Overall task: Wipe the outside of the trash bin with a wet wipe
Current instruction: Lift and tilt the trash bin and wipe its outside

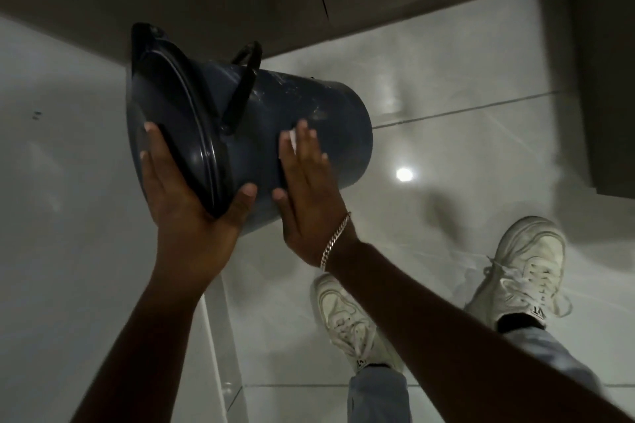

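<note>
**Bin held sideways, wipe pressed to its wall**

Two bare forearms reach up from the bottom edge, nearest the camera. Beyond them the left hand (192, 203) cups the lidded end of the bin (302, 134): its fingers lie spread on the flat lid (171, 120) and its thumb hooks round the rim onto the bin's side, so it is grasping the bin by that end. The right hand (305, 189) lies flat and open-palmed against the bin's wall, fingers straight, with a chain bracelet (335, 239) at the wrist. A small white patch of the wet wipe (293, 140) shows between its fingers, pinned to the plastic; the hand presses the wipe rather than closing round it.

Held up off the floor (464, 154) between both hands, the dark blue bin is tipped on its side. Its long axis runs roughly left to right, the lid facing left and towards the camera, the base pointing right and slightly away. A black handle (240, 93) stands out from the upper side near the rim. Pale scuffs mark the wall near the base.

Below, two white sneakers (525, 264) stand on glossy pale tiles towards the lower right corner of the floor.
</note>
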